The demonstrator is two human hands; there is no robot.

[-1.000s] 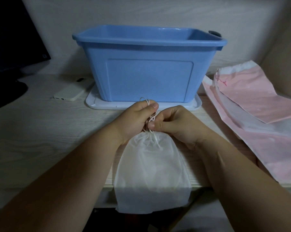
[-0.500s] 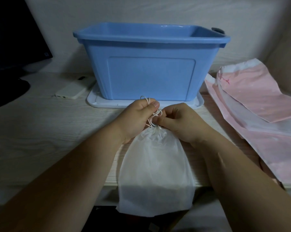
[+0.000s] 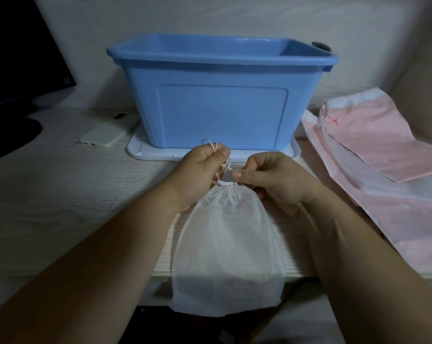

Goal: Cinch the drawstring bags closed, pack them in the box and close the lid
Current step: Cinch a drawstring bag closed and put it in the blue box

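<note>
A white translucent drawstring bag lies on the pale wooden table, its bottom hanging over the front edge. Its mouth is gathered tight into a narrow neck. My left hand pinches the white drawstring loops above the neck. My right hand pinches the gathered neck from the right. Behind my hands stands the open blue plastic box on its white lid. Pink drawstring bags lie flat at the right.
A white phone lies left of the lid. A dark monitor and its base fill the far left. A pale wall runs behind the box. The table's front edge is close to me.
The bag's mouth has been drawn tighter into a narrow neck, and the bag has slid slightly away from the table edge. My hands have moved a little apart along the string.
</note>
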